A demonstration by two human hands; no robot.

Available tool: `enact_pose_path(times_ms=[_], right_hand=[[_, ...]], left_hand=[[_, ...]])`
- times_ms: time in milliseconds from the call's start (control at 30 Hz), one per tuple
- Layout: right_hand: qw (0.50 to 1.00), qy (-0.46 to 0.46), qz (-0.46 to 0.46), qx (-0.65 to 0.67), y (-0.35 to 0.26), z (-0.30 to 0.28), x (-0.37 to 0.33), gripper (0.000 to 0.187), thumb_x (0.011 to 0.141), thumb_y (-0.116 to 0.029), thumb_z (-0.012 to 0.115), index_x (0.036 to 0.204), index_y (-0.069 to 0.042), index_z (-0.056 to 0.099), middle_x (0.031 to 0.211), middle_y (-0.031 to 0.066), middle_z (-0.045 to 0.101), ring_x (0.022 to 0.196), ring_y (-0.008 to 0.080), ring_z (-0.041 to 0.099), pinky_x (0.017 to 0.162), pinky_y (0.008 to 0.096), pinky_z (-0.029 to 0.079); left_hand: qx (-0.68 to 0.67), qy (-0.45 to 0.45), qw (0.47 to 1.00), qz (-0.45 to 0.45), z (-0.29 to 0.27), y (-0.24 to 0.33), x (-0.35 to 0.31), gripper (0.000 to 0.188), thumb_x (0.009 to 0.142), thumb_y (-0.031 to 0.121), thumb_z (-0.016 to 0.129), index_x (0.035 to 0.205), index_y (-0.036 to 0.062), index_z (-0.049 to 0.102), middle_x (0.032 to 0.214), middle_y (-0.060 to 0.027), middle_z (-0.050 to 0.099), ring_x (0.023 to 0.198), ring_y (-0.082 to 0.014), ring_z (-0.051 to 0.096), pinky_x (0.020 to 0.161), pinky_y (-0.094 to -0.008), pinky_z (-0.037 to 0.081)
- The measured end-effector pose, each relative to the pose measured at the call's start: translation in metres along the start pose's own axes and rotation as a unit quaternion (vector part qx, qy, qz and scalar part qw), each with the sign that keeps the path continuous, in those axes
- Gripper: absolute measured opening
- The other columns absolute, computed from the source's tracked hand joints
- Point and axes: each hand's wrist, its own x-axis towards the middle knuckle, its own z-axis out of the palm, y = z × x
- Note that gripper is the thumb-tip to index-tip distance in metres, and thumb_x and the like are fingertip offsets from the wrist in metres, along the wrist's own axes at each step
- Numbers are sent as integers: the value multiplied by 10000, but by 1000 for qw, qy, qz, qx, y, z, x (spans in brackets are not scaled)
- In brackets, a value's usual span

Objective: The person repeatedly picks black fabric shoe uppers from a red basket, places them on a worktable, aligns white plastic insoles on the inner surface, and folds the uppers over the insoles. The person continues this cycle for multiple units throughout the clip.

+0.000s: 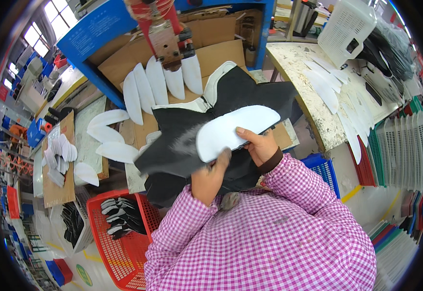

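Observation:
A white half-moon piece (pixel 235 132) lies tilted in front of me, over black sheet material (pixel 172 150). My right hand (pixel 261 147) pinches its lower right edge, the thumb on the white face and the other fingers underneath, partly hidden. At the lower left edge, my left hand (pixel 211 175) is closed on the same piece; its fingertips are somewhat blurred. Beyond the hands, the black pieces (pixel 255 89) spread out in pointed shapes, one with a white edge strip (pixel 219 77). Above them hangs a machine head (pixel 167 48) with a metal block.
More white half-moon pieces (pixel 133 97) stand against cardboard under the blue machine frame (pixel 87 29); others (pixel 108 118) lie to the left. A red basket (pixel 100 233) holds black-and-white pieces (pixel 119 213). At right, a worn table (pixel 289 63) carries white pieces (pixel 320 85) and a white basket (pixel 349 26).

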Motion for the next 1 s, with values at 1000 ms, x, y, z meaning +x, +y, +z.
enact_pose_path(times_ms=[1000], right_hand=[[474,-284,-329,-766,19,17,-6,368,730,-69,610,1077,53,623,988,186,652,826,307,665,676,340,544]], left_hand=[[303,55,951,-13,-27,-18,-29,403,967,256,479,1250,-30,510,1173,-161,597,1103,-265,554,1015,-344,369]])
